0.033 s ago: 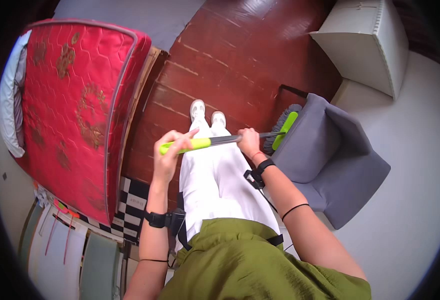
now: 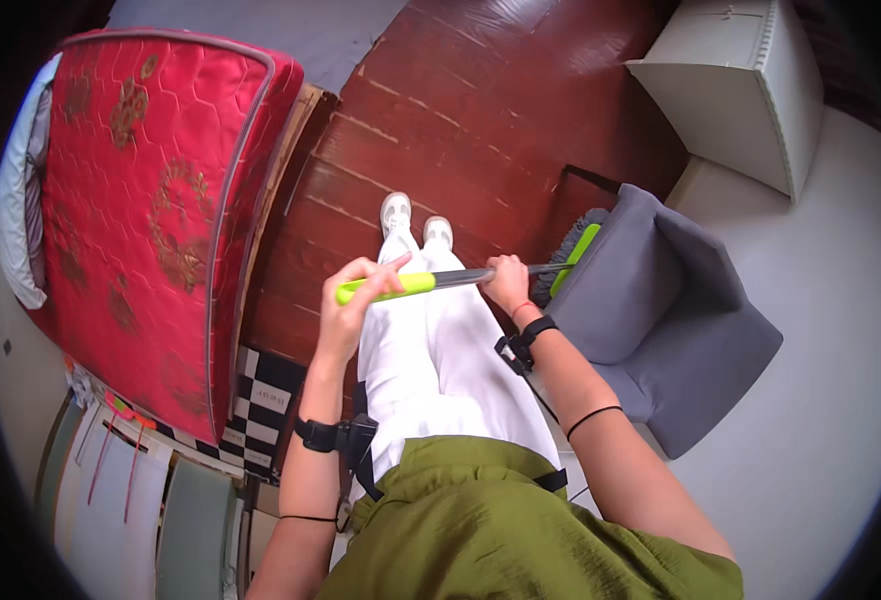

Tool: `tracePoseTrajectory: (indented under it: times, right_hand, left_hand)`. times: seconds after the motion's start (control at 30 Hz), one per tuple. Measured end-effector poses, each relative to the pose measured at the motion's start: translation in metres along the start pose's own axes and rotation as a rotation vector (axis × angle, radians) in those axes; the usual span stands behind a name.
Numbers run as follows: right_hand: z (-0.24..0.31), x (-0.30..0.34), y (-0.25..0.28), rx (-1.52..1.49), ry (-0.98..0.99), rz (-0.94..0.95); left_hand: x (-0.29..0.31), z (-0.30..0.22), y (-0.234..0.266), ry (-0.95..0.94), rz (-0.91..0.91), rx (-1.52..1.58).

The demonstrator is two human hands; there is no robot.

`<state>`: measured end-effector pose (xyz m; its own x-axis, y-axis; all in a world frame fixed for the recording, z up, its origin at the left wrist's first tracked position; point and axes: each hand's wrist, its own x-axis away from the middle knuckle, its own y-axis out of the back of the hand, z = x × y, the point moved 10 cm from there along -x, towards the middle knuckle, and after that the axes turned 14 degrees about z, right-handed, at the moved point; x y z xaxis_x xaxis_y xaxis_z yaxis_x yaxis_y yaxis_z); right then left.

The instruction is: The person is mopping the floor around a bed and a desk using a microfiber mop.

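A dust mop (image 2: pixel 455 279) with a lime-green grip, a grey pole and a shaggy grey head on a green plate lies across in front of my legs. My left hand (image 2: pixel 345 308) holds the green grip at its end, the index finger raised off it. Farther along, my right hand (image 2: pixel 506 283) is closed around the grey pole. The mop head (image 2: pixel 572 258) is at the right, against the side of a grey upholstered chair (image 2: pixel 620 290), which hides part of it.
To the left stands a bed with a red quilted mattress (image 2: pixel 170 200) on a wooden frame. A pale cabinet (image 2: pixel 730 90) is at the far right, on the dark red floor (image 2: pixel 480 120). A black-and-white checked mat (image 2: pixel 265 405) lies by the bed's near corner.
Both hands and the mop have shifted slightly to the right. The mop head has slid a little farther along the chair's side. My grip looks the same.
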<state>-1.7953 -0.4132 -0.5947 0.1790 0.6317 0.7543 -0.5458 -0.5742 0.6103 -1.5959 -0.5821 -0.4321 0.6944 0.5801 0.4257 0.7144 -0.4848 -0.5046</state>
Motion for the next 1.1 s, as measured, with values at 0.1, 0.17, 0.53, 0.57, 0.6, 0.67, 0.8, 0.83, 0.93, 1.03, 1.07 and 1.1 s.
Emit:
tracePoseTrajectory:
  times: [0.1,0.17,0.53,0.57,0.6,0.67,0.8,0.83,0.93,1.03,1.07,1.1]
  right_hand:
    - [-0.057,0.008,-0.02,0.036,-0.124,0.065]
    - [-0.082,0.013,-0.028,0.04,-0.171,0.136]
    - [0.138,-0.008,0.009,-0.223,0.348,0.1]
    - [0.178,-0.002,0.023,-0.265,0.416,0.094]
    - [0.219,0.007,0.033,-0.308,0.515,0.093]
    - [0.268,0.016,0.044,-0.346,0.62,0.097]
    - [0.285,0.025,0.054,-0.356,0.605,0.045]
    - [0.284,0.026,0.057,-0.371,0.59,0.015]
    - [0.249,0.026,0.051,-0.375,0.517,-0.014]
    - [0.161,0.017,0.034,-0.357,0.34,-0.053]
    - [0.132,0.017,0.028,-0.34,0.278,-0.08]
    - [0.1,0.016,0.021,-0.319,0.211,-0.109]
  left_hand:
    - [-0.006,0.048,-0.025,0.162,0.08,-0.053]
    - [-0.008,0.068,-0.038,0.19,0.102,-0.066]
    - [0.079,-0.11,0.081,-0.336,-0.36,-0.18]
    - [0.108,-0.138,0.098,-0.388,-0.438,-0.222]
    - [0.141,-0.167,0.111,-0.467,-0.506,-0.154]
    - [0.175,-0.208,0.119,-0.671,-0.636,-0.044]
    - [0.178,-0.232,0.117,-0.826,-0.413,0.052]
    - [0.176,-0.233,0.112,-0.827,-0.411,0.043]
    - [0.138,-0.203,0.084,-0.729,-0.326,0.111]
    - [0.077,-0.134,0.056,-0.537,-0.326,0.164]
    - [0.061,-0.111,0.045,-0.436,-0.376,0.122]
    - [0.046,-0.085,0.037,-0.333,-0.42,0.085]
